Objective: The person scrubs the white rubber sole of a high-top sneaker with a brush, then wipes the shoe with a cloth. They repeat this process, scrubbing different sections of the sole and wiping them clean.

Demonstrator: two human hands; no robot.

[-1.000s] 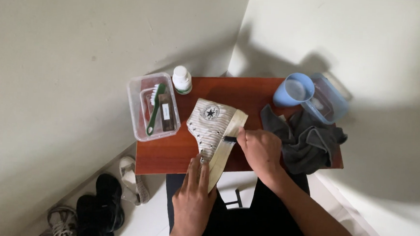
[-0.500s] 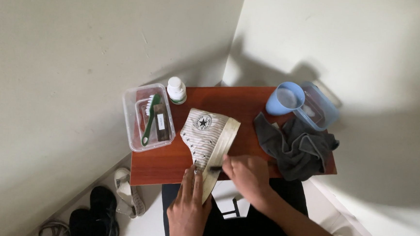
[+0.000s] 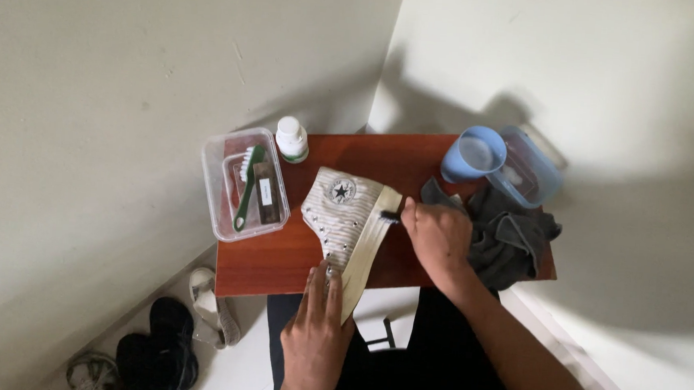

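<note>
On the red tabletop (image 3: 278, 271), a striped high-top shoe (image 3: 344, 219) lay on its side. The left hand (image 3: 319, 330), fingers flat, pinned its toe; the right hand (image 3: 439, 237) gripped a dark brush (image 3: 390, 217) against the sole. Short strokes along the rubber would probably work best.

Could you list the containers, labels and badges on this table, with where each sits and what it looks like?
Clear plastic tub: table's left edge, rectangular, holding a green brush.
White label: small rectangle on a dark item inside the tub.
White bottle: back edge, round, green band.
Round badge: on the striped shoe, dark star on white.
Blue cup in a clear tub: back right.
</note>
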